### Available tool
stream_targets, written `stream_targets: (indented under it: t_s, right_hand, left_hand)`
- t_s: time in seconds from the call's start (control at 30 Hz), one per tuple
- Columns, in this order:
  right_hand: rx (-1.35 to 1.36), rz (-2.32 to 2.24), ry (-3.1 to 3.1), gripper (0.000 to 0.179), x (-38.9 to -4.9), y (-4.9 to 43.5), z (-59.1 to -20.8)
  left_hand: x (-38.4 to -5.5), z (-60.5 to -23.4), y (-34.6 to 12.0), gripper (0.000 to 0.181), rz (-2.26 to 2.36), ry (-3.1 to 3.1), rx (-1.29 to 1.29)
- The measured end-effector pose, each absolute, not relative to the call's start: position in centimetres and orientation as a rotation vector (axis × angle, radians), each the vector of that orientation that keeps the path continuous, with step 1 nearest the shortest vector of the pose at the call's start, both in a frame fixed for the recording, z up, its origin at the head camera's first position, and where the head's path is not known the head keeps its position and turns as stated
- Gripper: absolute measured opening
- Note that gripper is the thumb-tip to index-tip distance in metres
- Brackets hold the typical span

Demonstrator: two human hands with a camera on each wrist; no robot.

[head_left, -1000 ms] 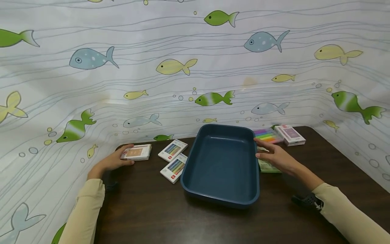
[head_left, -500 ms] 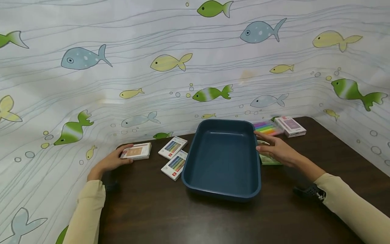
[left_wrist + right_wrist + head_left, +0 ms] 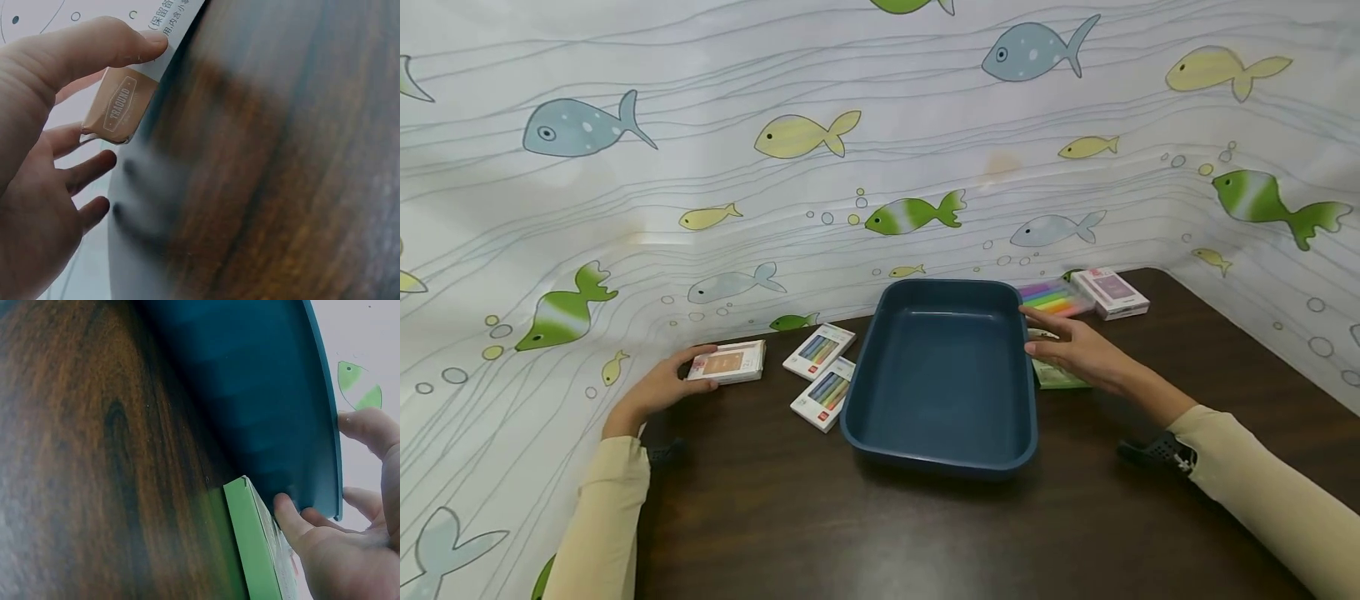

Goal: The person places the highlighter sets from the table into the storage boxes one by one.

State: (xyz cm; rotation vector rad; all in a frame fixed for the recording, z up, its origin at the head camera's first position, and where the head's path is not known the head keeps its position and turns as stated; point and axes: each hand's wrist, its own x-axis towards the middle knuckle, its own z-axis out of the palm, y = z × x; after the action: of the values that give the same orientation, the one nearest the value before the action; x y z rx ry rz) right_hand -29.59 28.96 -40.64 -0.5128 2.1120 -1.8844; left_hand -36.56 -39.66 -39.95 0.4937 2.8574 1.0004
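Left hand (image 3: 658, 387) grasps a white box with tan label (image 3: 727, 364) at the bench's (image 3: 880, 533) nine o'clock edge. Right hand (image 3: 1075, 354), fingers released, rests on a green box (image 3: 1054, 379) beside the blue tray (image 3: 940, 379); that box is mostly hidden.

Head cam has tipped up/back a bit: the whole scene sits lower-to-higher in view, w/ the blue tray (image 3: 940, 379), boxes and fish backdrop all shifted up in frame vs 1 s ago. Left hand (image 3: 658, 387) has slid slightly left and nearer w/ the tan-label box (image 3: 727, 362) it holds at the bench's far-left edge. Right hand (image 3: 1075, 350) has crept a touch farther along the tray's right rim, over the green box (image 3: 1056, 377).
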Motion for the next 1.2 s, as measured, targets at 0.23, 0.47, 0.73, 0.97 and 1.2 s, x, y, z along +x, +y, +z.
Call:
stream_targets:
  t_s: [0.23,0.47,0.73,0.97,1.2]
  right_hand:
    - [-0.5,-1.888,2.126,0.072,-29.5,28.7,-40.5]
    - [-0.503,-1.88,2.126,0.071,-29.6,28.8,-40.5]
    - [-0.491,-1.871,2.128,0.071,-29.5,29.0,-40.9]
    - [-0.469,-1.866,2.132,0.07,-29.5,29.1,-41.0]
    - [-0.525,-1.869,2.135,0.07,-29.6,29.1,-40.9]
  left_hand:
    - [-37.0,-38.9,-39.2,0.076,1.063,2.846,0.534]
    - [-36.4,-37.3,-38.1,0.077,1.233,2.755,0.475]
    - [-35.3,-36.7,-37.1,0.072,1.617,2.451,0.433]
    - [-35.5,-37.0,-36.7,0.064,1.756,2.323,0.341]
    - [-35.9,-36.7,-35.7,0.06,1.756,2.337,0.24]
